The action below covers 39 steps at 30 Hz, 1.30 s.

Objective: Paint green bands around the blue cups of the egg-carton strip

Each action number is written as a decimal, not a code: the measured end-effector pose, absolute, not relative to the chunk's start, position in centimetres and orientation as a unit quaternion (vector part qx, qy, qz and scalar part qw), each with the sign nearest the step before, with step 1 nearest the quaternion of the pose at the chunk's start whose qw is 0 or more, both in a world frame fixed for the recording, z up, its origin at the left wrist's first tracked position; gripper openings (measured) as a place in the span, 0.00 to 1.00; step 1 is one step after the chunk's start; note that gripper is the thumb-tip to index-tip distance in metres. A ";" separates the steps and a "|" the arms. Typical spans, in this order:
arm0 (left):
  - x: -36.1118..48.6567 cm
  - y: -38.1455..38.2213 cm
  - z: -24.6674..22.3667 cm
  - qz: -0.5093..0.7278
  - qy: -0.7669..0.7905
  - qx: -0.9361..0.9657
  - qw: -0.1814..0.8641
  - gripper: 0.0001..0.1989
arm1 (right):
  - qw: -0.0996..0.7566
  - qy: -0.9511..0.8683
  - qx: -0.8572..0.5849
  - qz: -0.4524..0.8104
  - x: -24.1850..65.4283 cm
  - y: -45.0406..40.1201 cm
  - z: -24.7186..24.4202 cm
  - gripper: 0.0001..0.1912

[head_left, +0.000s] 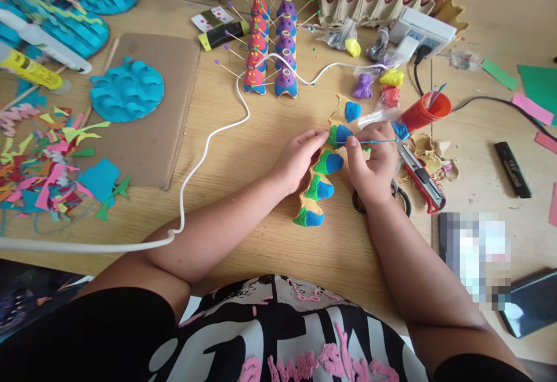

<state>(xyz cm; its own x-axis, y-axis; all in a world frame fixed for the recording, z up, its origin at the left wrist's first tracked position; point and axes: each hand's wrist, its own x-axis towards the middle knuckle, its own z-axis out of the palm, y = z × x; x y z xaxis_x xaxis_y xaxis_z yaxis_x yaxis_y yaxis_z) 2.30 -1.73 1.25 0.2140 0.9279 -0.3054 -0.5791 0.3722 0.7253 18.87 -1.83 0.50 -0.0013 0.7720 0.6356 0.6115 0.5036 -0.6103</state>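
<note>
My left hand (298, 158) grips an egg-carton strip (319, 188) by its left edge. Blue clay covers the cups, and green clay lies beside the blue on most of them; the farthest cup carries only blue. Pinched in my right hand (374, 164) is a thin blue stick (378, 141), its tip reaching over the second cup from the far end. Under my right wrist lie scissors (404, 199), partly hidden, with a red utility knife (422, 179) just right of them. Behind stand a red clay-covered egg-carton strip (256, 51) and a purple one (286, 51), both with pins stuck in.
A white cable (206, 150) crosses the table to a power strip (422, 33). Clay lumps (362, 86) and an orange cup (426, 109) sit at the right. Cardboard (143, 155), a blue paper disc (126, 89) and paper scraps (52, 167) lie left. A phone (533, 303) rests right.
</note>
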 end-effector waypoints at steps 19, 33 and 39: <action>2.2 -1.8 1.3 0.497 0.370 0.241 0.747 0.14 | 0.496 -0.710 -0.489 0.101 19.1 -1.9 0.4 0.17; 2.4 -1.7 1.4 0.498 0.385 0.236 0.740 0.11 | 0.488 -0.715 -0.494 0.081 18.7 -2.0 0.9 0.18; 2.3 -1.7 1.1 0.513 0.360 0.232 0.744 0.11 | 0.480 -0.735 -0.477 0.045 18.9 -1.8 0.6 0.15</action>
